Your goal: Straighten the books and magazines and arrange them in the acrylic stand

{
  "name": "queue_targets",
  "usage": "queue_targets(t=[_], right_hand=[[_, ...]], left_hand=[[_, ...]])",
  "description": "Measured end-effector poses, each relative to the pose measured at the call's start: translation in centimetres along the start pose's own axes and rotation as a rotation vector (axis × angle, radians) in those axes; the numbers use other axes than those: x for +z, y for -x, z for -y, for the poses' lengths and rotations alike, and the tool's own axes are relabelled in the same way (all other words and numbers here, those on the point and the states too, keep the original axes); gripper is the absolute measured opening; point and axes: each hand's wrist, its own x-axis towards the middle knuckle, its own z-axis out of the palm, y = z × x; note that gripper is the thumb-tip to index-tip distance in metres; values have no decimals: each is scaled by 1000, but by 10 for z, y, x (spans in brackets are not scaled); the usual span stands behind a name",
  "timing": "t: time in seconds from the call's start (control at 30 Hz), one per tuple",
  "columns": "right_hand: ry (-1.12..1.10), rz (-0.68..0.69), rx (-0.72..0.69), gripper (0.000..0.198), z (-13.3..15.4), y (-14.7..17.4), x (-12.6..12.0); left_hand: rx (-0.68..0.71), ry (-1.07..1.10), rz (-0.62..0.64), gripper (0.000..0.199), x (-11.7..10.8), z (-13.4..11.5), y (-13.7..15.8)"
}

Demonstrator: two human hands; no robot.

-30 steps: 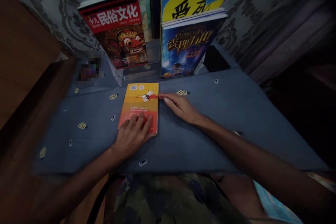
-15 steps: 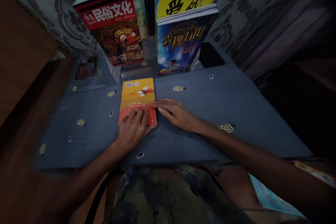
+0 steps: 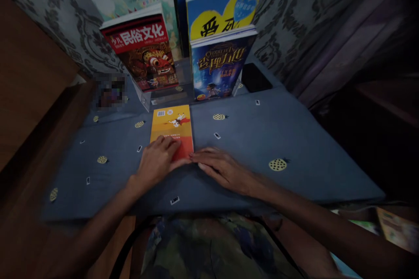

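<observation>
A small orange-yellow book (image 3: 173, 122) lies on the table, its barcode side up and its print upside down to me. Across its lower left part rests my left hand (image 3: 159, 153), fingers over the cover and thumb stretched along the near edge. My right hand (image 3: 222, 168) lies beside the book's near right corner, fingers extended close together, fingertips touching or nearly touching the corner and the left thumb. Neither hand lifts the book.
Behind the book, clear stands hold a red book (image 3: 149, 50) and a blue book (image 3: 218, 67), with taller books behind. A black phone-like slab (image 3: 255, 77) lies at back right. A patterned blue cloth (image 3: 238, 139) covers the table. More books (image 3: 397, 229) sit low at right.
My right hand has slid from the book's right edge down toward its near corner. My left hand has shifted slightly left on the cover. The view has tilted up a little.
</observation>
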Motion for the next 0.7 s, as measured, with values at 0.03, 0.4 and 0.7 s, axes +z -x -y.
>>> queue_targets(t=[0.03,0.4,0.7], right_hand=[[7,3,-4,36,0,-1,-1],[195,-5,-77,31,2,3,0],[260,3,-131,29,7,4,-4]], left_hand=[[7,32,-5,47,-2,10,-7],[-108,-49,178,53,0,83,-109],[-131,-123,352,69,-17,79,-119]])
